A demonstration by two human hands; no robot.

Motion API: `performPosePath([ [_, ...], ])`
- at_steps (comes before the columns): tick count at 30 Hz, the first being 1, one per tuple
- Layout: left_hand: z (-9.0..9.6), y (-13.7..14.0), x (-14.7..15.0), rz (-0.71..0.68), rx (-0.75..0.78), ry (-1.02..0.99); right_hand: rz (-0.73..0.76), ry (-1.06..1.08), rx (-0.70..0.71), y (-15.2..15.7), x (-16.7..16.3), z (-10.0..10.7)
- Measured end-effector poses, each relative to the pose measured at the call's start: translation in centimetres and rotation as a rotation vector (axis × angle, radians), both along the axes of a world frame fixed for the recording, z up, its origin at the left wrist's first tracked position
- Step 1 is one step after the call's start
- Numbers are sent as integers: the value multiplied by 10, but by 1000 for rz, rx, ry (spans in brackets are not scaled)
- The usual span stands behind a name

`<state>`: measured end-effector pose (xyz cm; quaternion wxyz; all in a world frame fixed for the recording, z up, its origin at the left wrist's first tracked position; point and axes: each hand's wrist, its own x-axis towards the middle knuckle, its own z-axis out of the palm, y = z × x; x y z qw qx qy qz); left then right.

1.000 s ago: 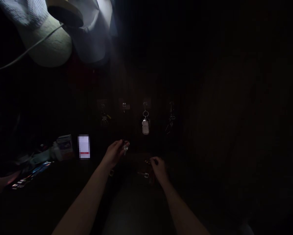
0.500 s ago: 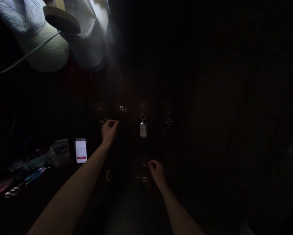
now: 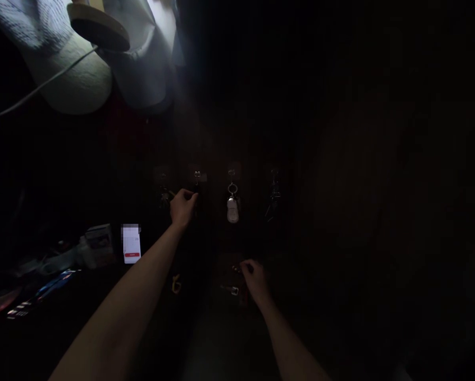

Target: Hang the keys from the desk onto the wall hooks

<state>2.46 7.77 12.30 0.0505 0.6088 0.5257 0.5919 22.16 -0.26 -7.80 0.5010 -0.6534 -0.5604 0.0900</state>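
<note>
Against a dark upright surface, my left hand (image 3: 182, 208) is closed in a pinch just below the second hook (image 3: 197, 174). Whatever dark thing is between its fingertips is too dim to name. A bunch of keys (image 3: 165, 198) hangs left of that hand, and a silver key fob (image 3: 232, 209) on a ring hangs to its right. Lower down, my right hand (image 3: 255, 279) pinches at a small reddish beaded-looking thing (image 3: 236, 269); I cannot make out its kind. Beside that hand lies a small item with a metal loop (image 3: 234, 290).
More keys (image 3: 273, 198) hang at the far right hook. A yellow loop (image 3: 176, 284) lies lower left of centre. At left are a lit phone (image 3: 131, 246), a box (image 3: 99, 243) and another glowing screen (image 3: 55, 284). Pale caps (image 3: 76, 84) and a cable (image 3: 43, 87) hang at upper left.
My left hand has shifted slightly right, closer beneath the second hook, uncovering more of the keys at left. My right hand stays in nearly the same place.
</note>
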Motion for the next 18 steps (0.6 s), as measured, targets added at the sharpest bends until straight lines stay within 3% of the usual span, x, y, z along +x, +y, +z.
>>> performPosePath([
  [5,-7,-2,4,29,-70,-23,15,3,-1,2,1,-1],
  [18,-38,-3,7,-94,-32,-102,3,-12,-16,1,0,0],
])
